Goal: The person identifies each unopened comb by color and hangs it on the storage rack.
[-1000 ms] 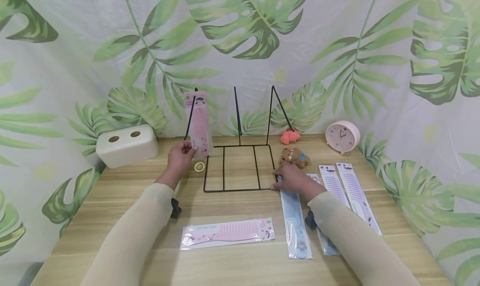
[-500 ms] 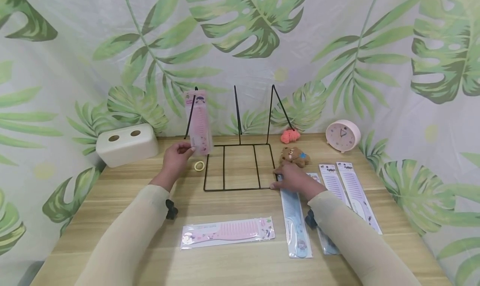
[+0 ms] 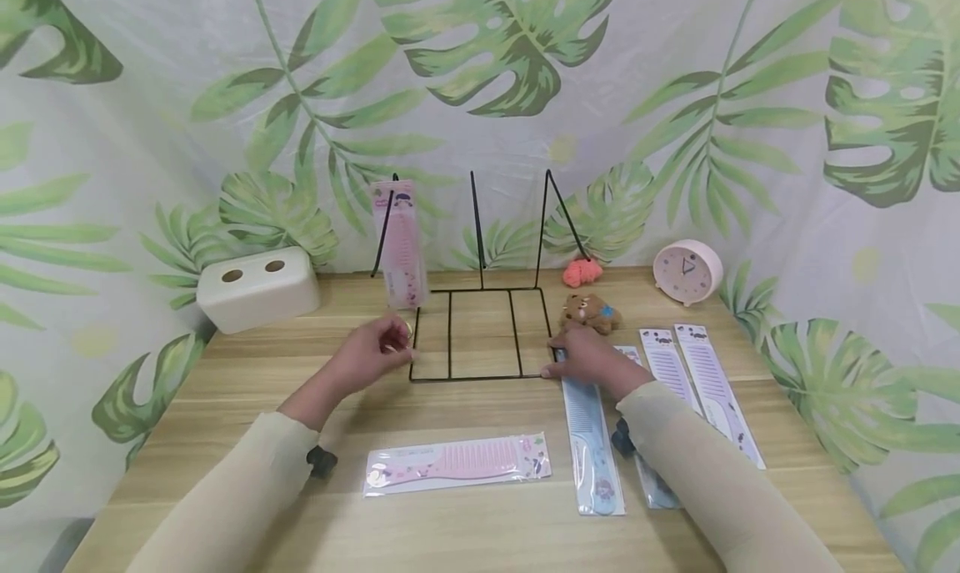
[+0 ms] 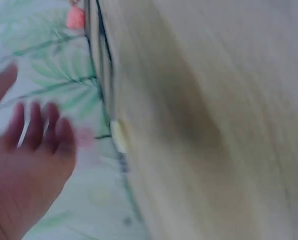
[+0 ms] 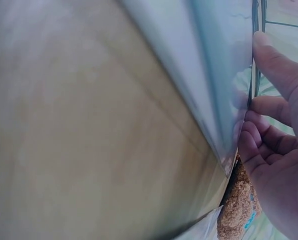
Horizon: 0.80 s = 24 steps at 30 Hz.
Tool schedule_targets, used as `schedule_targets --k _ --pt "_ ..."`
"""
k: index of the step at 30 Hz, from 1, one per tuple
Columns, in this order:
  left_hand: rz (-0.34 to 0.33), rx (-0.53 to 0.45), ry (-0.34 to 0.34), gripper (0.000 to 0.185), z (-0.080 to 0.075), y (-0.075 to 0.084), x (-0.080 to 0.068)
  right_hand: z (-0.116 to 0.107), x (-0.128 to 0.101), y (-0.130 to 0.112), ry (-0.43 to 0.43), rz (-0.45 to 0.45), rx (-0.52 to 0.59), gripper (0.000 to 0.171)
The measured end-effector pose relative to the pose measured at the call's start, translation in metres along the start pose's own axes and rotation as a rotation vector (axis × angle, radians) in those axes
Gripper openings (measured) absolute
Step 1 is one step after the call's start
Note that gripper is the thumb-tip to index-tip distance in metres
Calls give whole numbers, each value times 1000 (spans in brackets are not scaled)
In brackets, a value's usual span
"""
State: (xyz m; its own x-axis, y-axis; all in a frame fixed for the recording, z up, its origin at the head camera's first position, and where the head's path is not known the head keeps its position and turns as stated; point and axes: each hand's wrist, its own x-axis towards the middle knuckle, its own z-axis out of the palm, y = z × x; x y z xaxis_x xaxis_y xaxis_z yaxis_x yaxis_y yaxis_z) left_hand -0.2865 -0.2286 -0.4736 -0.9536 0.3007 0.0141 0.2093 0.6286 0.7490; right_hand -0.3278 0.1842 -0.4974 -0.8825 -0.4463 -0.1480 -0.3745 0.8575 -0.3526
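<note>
Right hand point(image 3: 592, 362) unmoved, fingers curled against top end of blue packaged comb point(image 3: 588, 439) at wire rack point(image 3: 480, 331) front right corner. Left hand point(image 3: 371, 358), fingers loosely spread, now lowered off pink packaged comb point(image 3: 401, 243), left leaning upright on rack's left post.
</note>
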Motion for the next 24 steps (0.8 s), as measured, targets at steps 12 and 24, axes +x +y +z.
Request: schedule_targets --k 12,24 --pt "111 308 -450 58 46 54 -59 -3 -4 -3 0 -16 -4 68" --pt "150 442 -407 55 77 62 -73 -2 -2 -3 4 -25 -3 68"
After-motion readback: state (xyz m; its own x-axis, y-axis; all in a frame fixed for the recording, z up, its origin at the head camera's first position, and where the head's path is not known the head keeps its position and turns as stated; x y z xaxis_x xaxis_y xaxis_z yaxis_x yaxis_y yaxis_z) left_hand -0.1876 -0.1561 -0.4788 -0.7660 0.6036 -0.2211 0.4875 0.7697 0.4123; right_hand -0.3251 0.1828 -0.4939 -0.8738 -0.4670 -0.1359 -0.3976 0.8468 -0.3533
